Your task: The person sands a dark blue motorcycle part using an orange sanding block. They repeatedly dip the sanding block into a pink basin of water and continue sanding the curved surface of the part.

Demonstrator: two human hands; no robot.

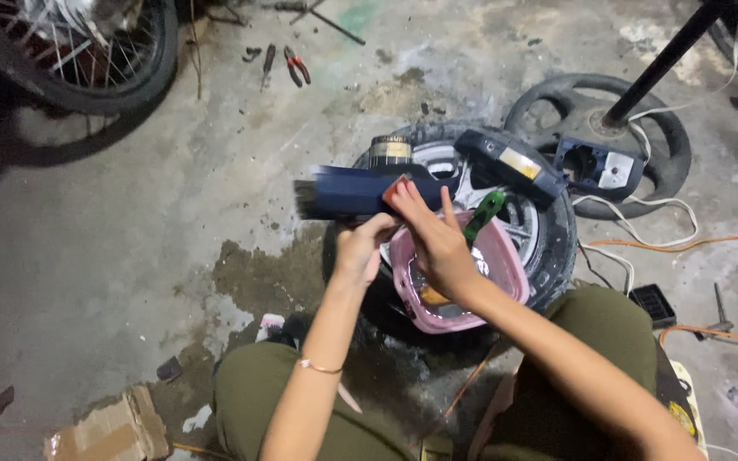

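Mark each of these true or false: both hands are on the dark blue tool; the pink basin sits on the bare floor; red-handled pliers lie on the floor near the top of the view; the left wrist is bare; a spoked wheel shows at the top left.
1. Both hands, the left hand and the right hand, are on the dark blue tool. True.
2. The pink basin sits on the bare floor. False: it rests on the tyre.
3. Red-handled pliers lie on the concrete floor. True.
4. The left wrist is bare. False: it wears a thin bracelet.
5. A spoked wheel shows at the top left. True.
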